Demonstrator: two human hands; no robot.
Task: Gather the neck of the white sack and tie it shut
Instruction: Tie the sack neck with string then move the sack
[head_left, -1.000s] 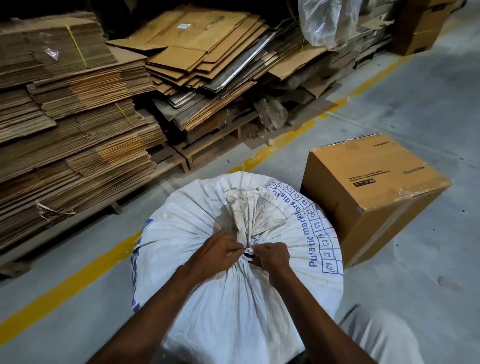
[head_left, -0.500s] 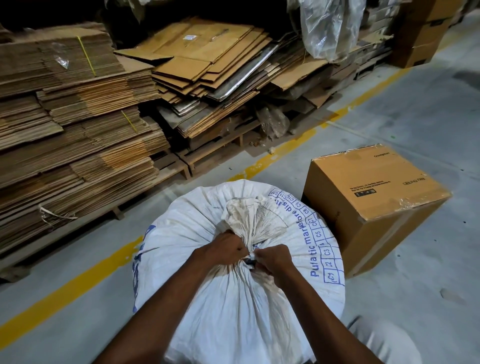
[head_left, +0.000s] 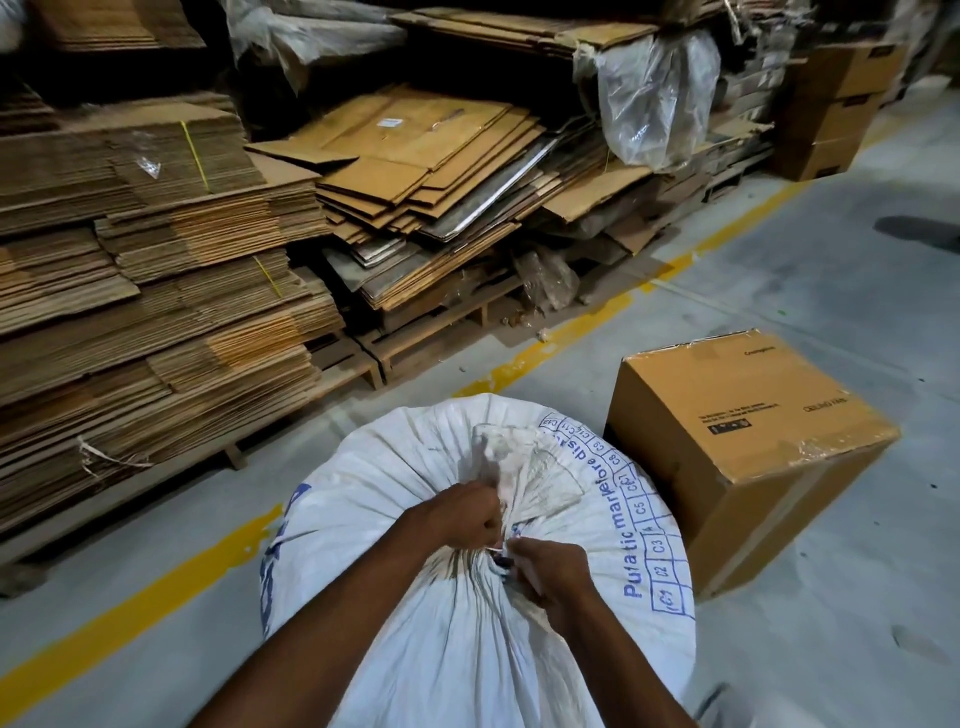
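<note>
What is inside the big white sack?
Nothing inside shows. The white sack bulges full, but its neck is bunched, gripped by the left hand and right hand, so the cloth hides the contents.

dim warehouse light, darkest behind the flattened cardboard stacks (head_left: 156, 291). the plastic sheeting (head_left: 654, 98) catches glare. wide-angle bending warps the edges; both moving hands look slightly motion-blurred.

Both arms are bare, the left arm (head_left: 363, 608) and the right arm (head_left: 613, 654). Light grey cloth (head_left: 727, 713) shows just right of the white sack (head_left: 447, 654).
</note>
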